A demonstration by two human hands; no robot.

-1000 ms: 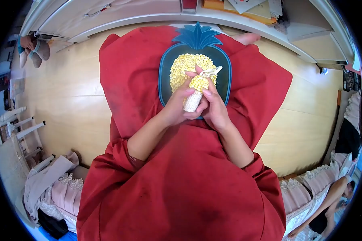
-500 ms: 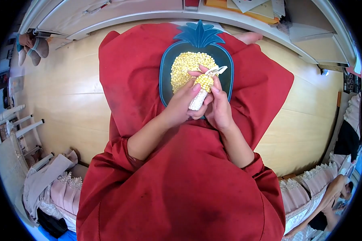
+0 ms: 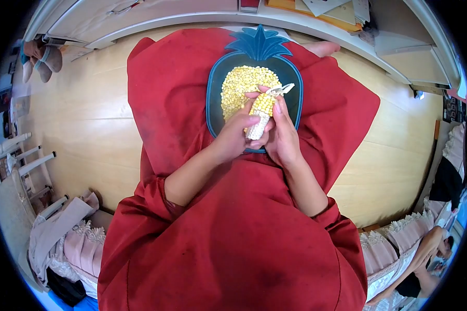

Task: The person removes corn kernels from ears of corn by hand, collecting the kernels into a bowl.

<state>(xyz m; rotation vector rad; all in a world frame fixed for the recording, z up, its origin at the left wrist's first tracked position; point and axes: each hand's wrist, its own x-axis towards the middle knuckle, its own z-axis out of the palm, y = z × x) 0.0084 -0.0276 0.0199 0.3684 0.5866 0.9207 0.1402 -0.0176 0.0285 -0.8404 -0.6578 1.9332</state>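
A corn cob [image 3: 261,115] is held between my two hands, its lower part bare and white, its upper part still bearing yellow kernels, with a pale husk tip at the top. My left hand [image 3: 237,133] wraps the cob from the left, its thumb lying on the front near the kernel edge. On the other side my right hand [image 3: 284,136] grips it, thumb near the top. Under the hands, a dark teal pineapple-shaped tray [image 3: 211,93] rests on the red cloth over my lap. Loose yellow kernels [image 3: 238,85] are heaped in it.
Red cloth [image 3: 166,98] spreads over my legs. A white cabinet [image 3: 181,18] runs along the far side, with papers [image 3: 337,13] on a shelf. White chair legs [image 3: 36,163] stand at left. Another person's arm [image 3: 423,254] shows at lower right.
The cob and both hands have shifted slightly right. My left thumb has moved off the upper kernels and down along the cob. The tray appears slightly higher and further right in view.
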